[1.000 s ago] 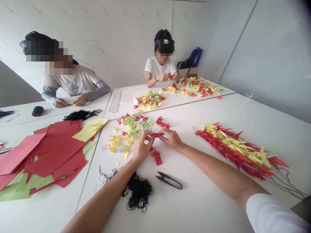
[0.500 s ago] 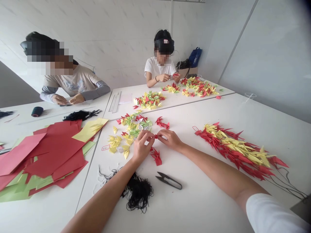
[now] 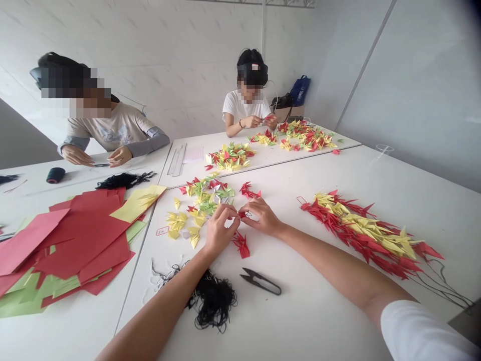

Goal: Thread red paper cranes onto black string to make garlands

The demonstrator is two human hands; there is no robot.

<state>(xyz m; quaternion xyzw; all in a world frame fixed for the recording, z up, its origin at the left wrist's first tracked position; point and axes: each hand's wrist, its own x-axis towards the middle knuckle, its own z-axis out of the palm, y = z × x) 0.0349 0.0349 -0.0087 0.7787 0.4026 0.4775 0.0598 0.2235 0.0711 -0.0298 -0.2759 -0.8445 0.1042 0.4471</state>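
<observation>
My left hand (image 3: pixel 219 229) and my right hand (image 3: pixel 263 216) meet over the white table (image 3: pixel 323 311), fingertips pinched together on a small red folded paper piece (image 3: pixel 241 214). Just below them lies a red paper crane (image 3: pixel 241 243). Behind the hands spreads a heap of small yellow, green and red folded pieces (image 3: pixel 201 203), with a few red ones (image 3: pixel 249 190) beside it. Black thread snips (image 3: pixel 260 281) lie near my left forearm, next to a tangle of black thread (image 3: pixel 212 300).
A long bunch of strung red and yellow cranes (image 3: pixel 370 234) lies to the right. Red, yellow and green paper sheets (image 3: pixel 71 238) cover the left table. Two other people sit at the far tables, hands on their own work, with more crane piles (image 3: pixel 230 155) and a thread spool (image 3: pixel 55 175).
My hands have drawn slightly closer to me and tightened on the red piece, which now shows less between the fingers. The view has dipped a little.
</observation>
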